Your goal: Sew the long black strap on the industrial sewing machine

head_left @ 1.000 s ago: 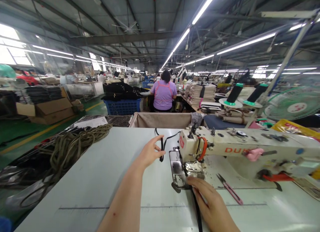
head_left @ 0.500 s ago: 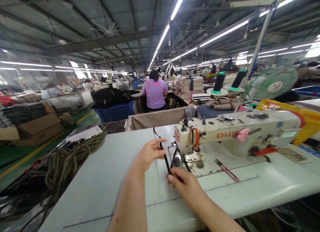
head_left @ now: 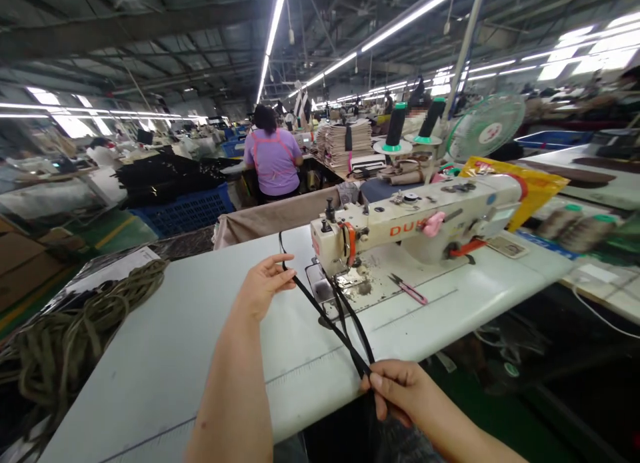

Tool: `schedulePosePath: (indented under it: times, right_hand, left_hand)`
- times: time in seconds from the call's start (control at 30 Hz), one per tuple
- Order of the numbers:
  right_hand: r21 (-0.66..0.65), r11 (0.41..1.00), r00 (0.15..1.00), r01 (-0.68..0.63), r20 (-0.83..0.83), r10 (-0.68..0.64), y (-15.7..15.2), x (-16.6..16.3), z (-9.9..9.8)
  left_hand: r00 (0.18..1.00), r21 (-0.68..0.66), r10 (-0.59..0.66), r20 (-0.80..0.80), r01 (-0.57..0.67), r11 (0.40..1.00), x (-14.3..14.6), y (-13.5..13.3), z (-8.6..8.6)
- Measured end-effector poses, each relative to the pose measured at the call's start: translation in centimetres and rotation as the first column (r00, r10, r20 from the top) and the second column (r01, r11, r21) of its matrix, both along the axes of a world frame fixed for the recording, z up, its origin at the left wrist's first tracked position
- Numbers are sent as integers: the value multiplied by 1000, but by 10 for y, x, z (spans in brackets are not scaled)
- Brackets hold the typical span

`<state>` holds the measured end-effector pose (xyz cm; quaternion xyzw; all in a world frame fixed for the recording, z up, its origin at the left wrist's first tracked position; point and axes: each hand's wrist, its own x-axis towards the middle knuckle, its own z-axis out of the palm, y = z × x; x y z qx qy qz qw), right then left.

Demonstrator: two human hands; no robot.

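Observation:
A thin black strap (head_left: 327,316) runs taut across the white sewing table (head_left: 165,356). My left hand (head_left: 263,284) pinches its far part, left of the white sewing machine (head_left: 415,223). My right hand (head_left: 400,391) is closed on the strap's doubled strands at the table's front edge, pulled toward me. Another strand leads up under the machine's presser foot (head_left: 347,276).
Pink-handled snips (head_left: 407,288) lie by the machine base. A heap of olive rope (head_left: 75,330) sits at the table's left. A fan (head_left: 484,126), thread cones (head_left: 396,126) and a yellow bag (head_left: 533,183) stand behind. A person in purple (head_left: 273,158) works ahead beside a blue crate (head_left: 185,211).
My right hand has drawn the strap from the needle plate back to the table's front edge. My left hand keeps its pinch. The view has swung to the right.

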<state>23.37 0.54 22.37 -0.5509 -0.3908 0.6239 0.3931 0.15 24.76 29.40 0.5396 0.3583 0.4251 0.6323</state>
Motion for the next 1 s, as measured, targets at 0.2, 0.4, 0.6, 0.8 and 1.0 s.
schedulePosePath:
  times: [0.2, 0.4, 0.6, 0.8, 1.0]
  right_hand:
    - [21, 1000, 1000, 10, 1, -10, -9, 2, -8]
    - [39, 998, 999, 42, 22, -43, -12, 2, -6]
    - [26, 999, 999, 40, 15, -40, -13, 4, -6]
    - [15, 999, 999, 50, -10, -50, -17, 7, -12]
    - [15, 998, 998, 57, 14, -57, -21, 11, -9]
  left_hand:
    - [999, 6, -30, -44, 30, 1000, 2, 0, -2]
    - [996, 22, -34, -83, 36, 999, 1, 2, -5]
    - [993, 24, -18, -115, 21, 999, 1, 4, -7]
    - [993, 36, 26, -116, -22, 999, 1, 5, -8]
    - [990, 26, 22, -137, -19, 999, 1, 7, -11]
